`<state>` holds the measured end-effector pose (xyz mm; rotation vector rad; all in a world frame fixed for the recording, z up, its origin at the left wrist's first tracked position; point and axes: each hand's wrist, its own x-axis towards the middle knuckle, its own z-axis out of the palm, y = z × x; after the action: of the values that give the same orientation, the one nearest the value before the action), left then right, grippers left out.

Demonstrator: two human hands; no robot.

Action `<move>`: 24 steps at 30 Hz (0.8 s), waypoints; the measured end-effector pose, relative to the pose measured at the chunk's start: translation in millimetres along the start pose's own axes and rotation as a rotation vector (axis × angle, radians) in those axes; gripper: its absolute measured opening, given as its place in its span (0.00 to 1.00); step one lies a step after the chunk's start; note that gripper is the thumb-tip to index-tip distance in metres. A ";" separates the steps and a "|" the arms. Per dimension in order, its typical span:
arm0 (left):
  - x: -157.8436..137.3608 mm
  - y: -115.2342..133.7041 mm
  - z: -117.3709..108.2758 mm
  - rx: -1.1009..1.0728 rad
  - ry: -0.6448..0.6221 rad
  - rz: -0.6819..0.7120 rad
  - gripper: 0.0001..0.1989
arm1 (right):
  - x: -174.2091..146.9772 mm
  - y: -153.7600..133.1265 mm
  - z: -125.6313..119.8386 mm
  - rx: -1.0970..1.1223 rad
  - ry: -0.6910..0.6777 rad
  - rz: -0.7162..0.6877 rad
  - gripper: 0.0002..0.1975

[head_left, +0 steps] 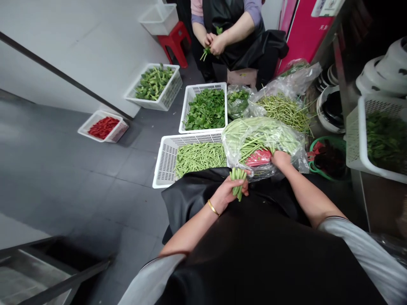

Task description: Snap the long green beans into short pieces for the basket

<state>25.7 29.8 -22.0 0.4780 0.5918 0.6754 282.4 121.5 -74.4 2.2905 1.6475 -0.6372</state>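
Right, the grey tiled floor point(104, 178) is biggest, cropped at left. Next, the wearer's black apron point(260, 258) fills the lower middle, hiding legs and seat. A co-worker point(233, 29) sits opposite, head cut off by the top edge. The pink cabinet point(307, 31) beyond is cropped too, lettering mostly too small to read.

The clear bag point(297, 144) of long green beans point(249, 146) lies right in front of the wearer, mouth apparently toward the lap, presumably for easy reach. Plastic glare blurs what's deeper inside. The white basket point(165, 159) of bean pieces point(200, 156) sits just left of it, likely put there to be near the left hand; apron covers its near edge, bag overlaps its right end. Behind it, a second white basket point(186, 108) holds leafy greens point(206, 108), between both people, so probably handy for the co-worker.

Smaller: a red patch point(259, 157) in the bag, can't tell what. The right hand point(281, 160) is at the bag beside it, fingertips hidden; can't tell if it grips anything. The left hand point(226, 192) is closed around a bean bunch point(238, 184) above the lap, stems roughly side by side, seemingly to keep them together. Smallest: a gold-coloured bracelet point(213, 207) on the left wrist.
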 end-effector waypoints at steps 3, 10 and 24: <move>2.2 0.2 1.7 0.014 0.027 0.033 0.21 | -8.2 -10.8 1.2 0.116 0.131 -0.054 0.19; 12.2 -8.8 -2.6 0.056 0.279 0.025 0.20 | -67.6 -40.5 15.1 0.937 -0.163 -0.145 0.18; 9.6 -14.5 7.6 -0.030 0.343 0.227 0.20 | -159.1 -31.8 31.1 1.005 -0.185 -0.540 0.19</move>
<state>42.9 24.9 -28.2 0.4072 0.8566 0.9920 203.9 -14.5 -22.9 2.1320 2.1519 -2.1249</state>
